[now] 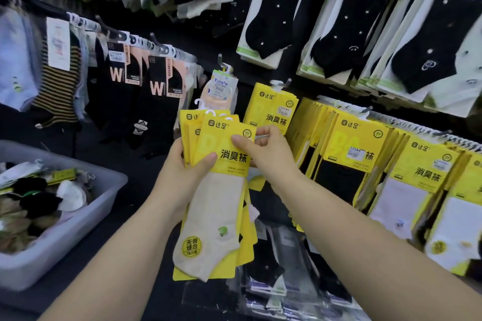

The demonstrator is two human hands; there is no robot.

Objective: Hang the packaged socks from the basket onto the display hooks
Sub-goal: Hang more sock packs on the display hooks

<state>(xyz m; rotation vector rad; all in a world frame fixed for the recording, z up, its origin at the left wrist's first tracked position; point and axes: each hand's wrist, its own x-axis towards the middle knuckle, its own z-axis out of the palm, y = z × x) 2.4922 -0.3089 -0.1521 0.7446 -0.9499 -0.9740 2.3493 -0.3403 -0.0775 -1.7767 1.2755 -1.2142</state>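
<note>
Two hands meet on one fan of yellow sock packs [187,125], held upright in front of the display wall. The left hand [180,174] grips the fan at its left edge, thumb laid across the front card and fingers curled behind. The right hand [266,156] pinches the upper right corner of the front pack [214,216], thumb on the card face and fingers folded behind it; that pack shows a beige sock.

White hanger loops [208,112] stick up from the top of the fan. Just right of the fan and a little higher, matching yellow packs [272,112] hang from a display hook [280,83], and a longer row of yellow packs [365,154] runs further right. Directly above the fan hangs a pale orange pack [224,88]. Up and left of the fan are black packs marked W [156,86]. Down and left of the fan, well apart from it, sits the grey basket [65,242], with loose sock packs [34,198] piled inside.
</note>
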